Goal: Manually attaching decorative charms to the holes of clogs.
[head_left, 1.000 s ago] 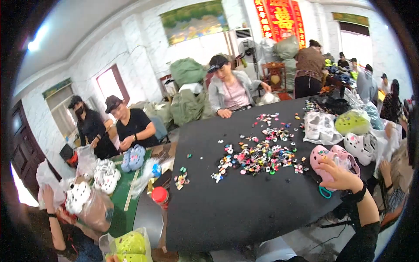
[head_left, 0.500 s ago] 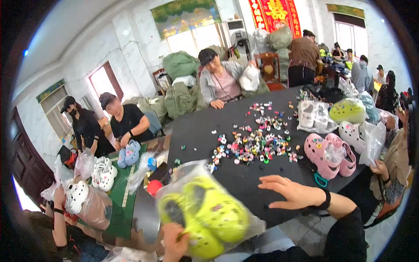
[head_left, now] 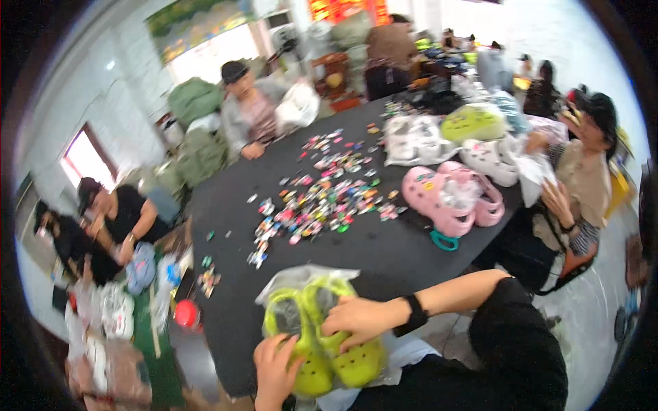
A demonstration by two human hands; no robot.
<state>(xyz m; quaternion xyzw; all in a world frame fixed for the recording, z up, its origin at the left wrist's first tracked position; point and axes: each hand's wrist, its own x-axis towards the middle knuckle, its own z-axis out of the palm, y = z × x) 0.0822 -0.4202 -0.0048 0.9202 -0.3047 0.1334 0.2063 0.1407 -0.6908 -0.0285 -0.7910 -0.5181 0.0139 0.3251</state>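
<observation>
Close in front of me, at the near table edge, is a pair of lime-green clogs (head_left: 308,373) in a clear plastic bag (head_left: 308,275). The bag's top end points away from me. My left hand (head_left: 277,363) has its fingers curled over the side of the left clog. My right hand (head_left: 360,322), with a black band at the wrist, reaches across from the right, its bent fingers gripping the right clog through the plastic. The undersides of the clogs are hidden.
Many small colourful shoe charms (head_left: 329,205) lie heaped on the black table (head_left: 226,308). Pink clogs (head_left: 445,198) and bagged white clogs (head_left: 415,140) stand to the right. A red-lidded jar (head_left: 186,313) is at left. People sit and stand around the tables.
My right hand has come down from the air onto the bagged clogs. The clogs have turned more upright in view, toes toward me. My view has swung right.
</observation>
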